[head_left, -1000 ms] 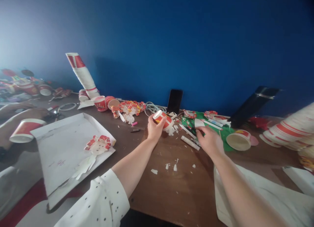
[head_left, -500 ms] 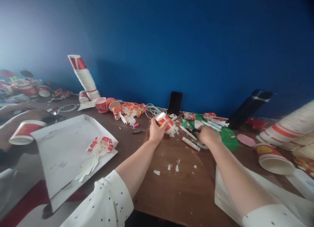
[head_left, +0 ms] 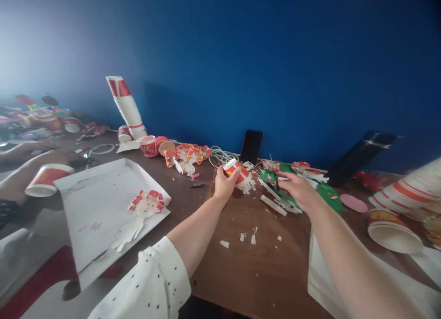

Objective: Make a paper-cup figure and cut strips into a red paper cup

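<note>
My left hand (head_left: 225, 181) is closed around a red and white paper cup (head_left: 240, 175). The cup lies tilted with its white base up, and its rim is cut into fringe strips that point to the right. My right hand (head_left: 296, 189) is over the clutter to the right of the cup, its fingers stretched out beside a dark-handled tool (head_left: 276, 181) whose kind I cannot make out. A white glue-stick-like tube (head_left: 273, 205) lies just below it. Under these things spreads a green sheet (head_left: 325, 195) with paper scraps on it.
Paper scraps (head_left: 253, 239) dot the brown table (head_left: 248, 273). A white box lid (head_left: 103, 209) holds a paper figure (head_left: 146, 205). Another person's hand (head_left: 34, 167) is at left. A phone (head_left: 251, 145), black bottle (head_left: 360, 156) and stacked cups (head_left: 409, 190) stand farther back.
The whole view has shifted slightly right. My right hand's fingers have loosened and straightened by the dark-handled tool. My left hand still holds the cup.
</note>
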